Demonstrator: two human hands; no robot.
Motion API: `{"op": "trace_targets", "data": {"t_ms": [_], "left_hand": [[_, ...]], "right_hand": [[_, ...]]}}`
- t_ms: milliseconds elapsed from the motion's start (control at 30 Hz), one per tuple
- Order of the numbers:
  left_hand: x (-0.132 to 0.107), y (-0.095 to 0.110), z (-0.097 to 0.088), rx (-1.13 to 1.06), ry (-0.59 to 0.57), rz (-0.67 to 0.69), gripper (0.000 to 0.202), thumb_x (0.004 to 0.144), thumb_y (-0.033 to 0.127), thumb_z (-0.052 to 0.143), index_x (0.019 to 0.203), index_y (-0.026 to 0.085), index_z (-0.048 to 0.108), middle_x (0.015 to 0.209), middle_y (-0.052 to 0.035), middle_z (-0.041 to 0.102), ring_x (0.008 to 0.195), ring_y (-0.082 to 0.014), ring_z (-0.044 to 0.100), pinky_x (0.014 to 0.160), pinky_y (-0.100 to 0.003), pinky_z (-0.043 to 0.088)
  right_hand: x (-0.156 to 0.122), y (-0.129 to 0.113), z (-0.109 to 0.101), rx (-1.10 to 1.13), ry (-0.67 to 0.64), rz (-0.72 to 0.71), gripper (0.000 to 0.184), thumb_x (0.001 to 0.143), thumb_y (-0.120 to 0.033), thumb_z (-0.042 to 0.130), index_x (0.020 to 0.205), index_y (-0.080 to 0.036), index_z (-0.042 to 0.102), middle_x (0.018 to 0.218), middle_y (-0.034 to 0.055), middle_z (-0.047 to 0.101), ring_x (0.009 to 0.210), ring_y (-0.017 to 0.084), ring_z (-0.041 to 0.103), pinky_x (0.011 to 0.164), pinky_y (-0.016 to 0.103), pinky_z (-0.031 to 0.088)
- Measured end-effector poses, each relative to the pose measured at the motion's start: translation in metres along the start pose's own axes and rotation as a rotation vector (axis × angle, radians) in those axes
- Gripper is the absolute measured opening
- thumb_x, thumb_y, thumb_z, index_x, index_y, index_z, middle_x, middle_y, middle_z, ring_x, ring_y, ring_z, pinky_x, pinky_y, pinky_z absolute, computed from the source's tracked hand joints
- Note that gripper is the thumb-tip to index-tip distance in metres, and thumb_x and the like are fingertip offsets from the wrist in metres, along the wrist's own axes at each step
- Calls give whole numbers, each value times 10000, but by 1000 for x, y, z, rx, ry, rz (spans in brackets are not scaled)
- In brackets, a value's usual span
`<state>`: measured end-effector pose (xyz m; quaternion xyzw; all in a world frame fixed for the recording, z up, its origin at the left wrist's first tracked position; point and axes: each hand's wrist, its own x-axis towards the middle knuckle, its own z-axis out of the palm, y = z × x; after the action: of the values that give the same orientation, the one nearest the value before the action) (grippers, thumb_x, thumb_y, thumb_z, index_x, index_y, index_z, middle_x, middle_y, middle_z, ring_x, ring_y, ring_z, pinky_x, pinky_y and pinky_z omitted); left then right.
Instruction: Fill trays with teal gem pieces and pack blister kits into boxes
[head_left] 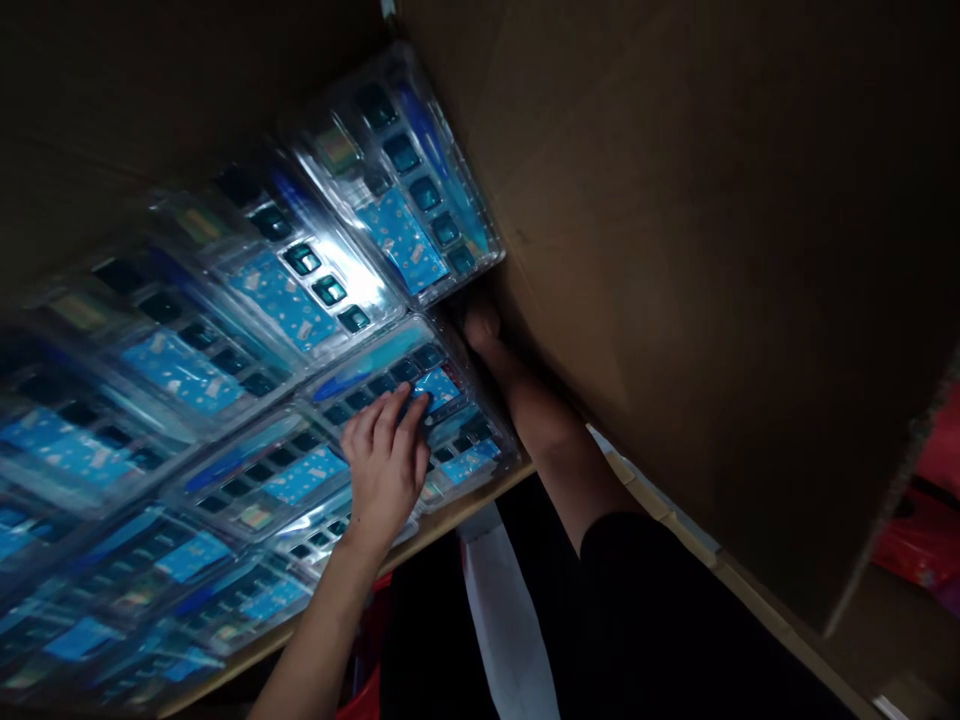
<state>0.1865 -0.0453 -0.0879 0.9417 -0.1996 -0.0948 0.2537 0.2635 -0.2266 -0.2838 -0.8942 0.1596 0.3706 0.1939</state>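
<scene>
Left hand (386, 470), fingers slightly spread, resting on a clear plastic blister tray with blue card (457, 440), right hand (480, 325) curled at its corner, grip unclear, matching trays (285, 300) beyond at left, brown cardboard flap (675, 250) at right

Left blister packs (150, 380) blurred right now | right hand's (480, 325) fingers hidden where pack meets cardboard flap (697, 260) | left forearm (315, 650) cut off at bottom edge
</scene>
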Motion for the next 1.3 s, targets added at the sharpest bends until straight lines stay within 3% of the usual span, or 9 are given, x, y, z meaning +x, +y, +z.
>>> {"op": "trace_targets", "data": {"t_ms": [67, 167, 367, 600, 700, 867, 1067, 1300], "left_hand": [[0, 0, 0, 0, -3, -1, 481, 905, 165, 490, 1384, 193, 452, 1301, -158, 583, 1232, -266, 466, 1042, -412, 301], [-1, 0, 1, -21, -1, -21, 494, 903, 167, 489, 1392, 217, 444, 1327, -147, 568, 1243, -267, 463, 1046, -426, 301], [-2, 1, 2, -58, 7, -32, 532, 890, 156, 491, 1414, 224, 426, 1358, -152, 548, 1263, -281, 453, 1054, -446, 293], [0, 1, -4, -90, 2, -11, 554, 888, 146, 497, 1429, 223, 402, 1358, -154, 550, 1271, -283, 461, 1052, -440, 309], [1, 2, -9, -121, -12, -16, 559, 896, 142, 487, 1438, 223, 378, 1368, -157, 540, 1283, -280, 461, 1053, -440, 320], [1, 4, -12, -107, 4, 1, 546, 889, 110, 499, 1416, 196, 389, 1347, -188, 531, 1275, -283, 469, 1032, -441, 350], [2, 4, -10, -85, 7, -18, 507, 880, 107, 521, 1374, 183, 438, 1324, -194, 537, 1268, -285, 475, 1036, -439, 342], [3, 4, -12, -88, -14, -39, 458, 881, 116, 521, 1331, 191, 487, 1322, -182, 545, 1260, -289, 485, 1029, -438, 341]], "right_hand": [[-5, 0, -1, -23, 17, -16, 531, 949, -217, 498, 1423, 2, 402, 1487, 208, 412, 1398, 272, 386, 1184, 354, 283], [-10, 2, -1, -51, 44, -51, 562, 931, -183, 515, 1446, -13, 369, 1507, 195, 388, 1401, 271, 383, 1195, 369, 258], [-18, 9, 1, -76, 76, -113, 477, 951, -185, 456, 1406, -41, 441, 1489, 173, 426, 1395, 233, 398, 1198, 375, 258], [-44, 15, -5, -71, 74, -99, 512, 934, -48, 315, 1443, -30, 371, 1548, 152, 332, 1432, 199, 332, 1200, 341, 244], [-52, 16, -9, -57, 67, -76, 519, 922, -71, 374, 1439, -28, 378, 1540, 171, 340, 1427, 205, 345, 1190, 337, 273], [-40, 8, -10, -36, 39, -28, 611, 890, -152, 533, 1454, -13, 344, 1523, 215, 350, 1413, 253, 362, 1174, 370, 301], [-18, 1, -4, -37, -28, 57, 582, 894, -70, 460, 1463, -38, 340, 1434, 231, 455, 1328, 278, 459, 1117, 397, 358], [-3, 3, -2, -31, -75, 85, 681, 874, -139, 530, 1489, -29, 259, 1453, 218, 432, 1345, 265, 435, 1122, 356, 343]]}}
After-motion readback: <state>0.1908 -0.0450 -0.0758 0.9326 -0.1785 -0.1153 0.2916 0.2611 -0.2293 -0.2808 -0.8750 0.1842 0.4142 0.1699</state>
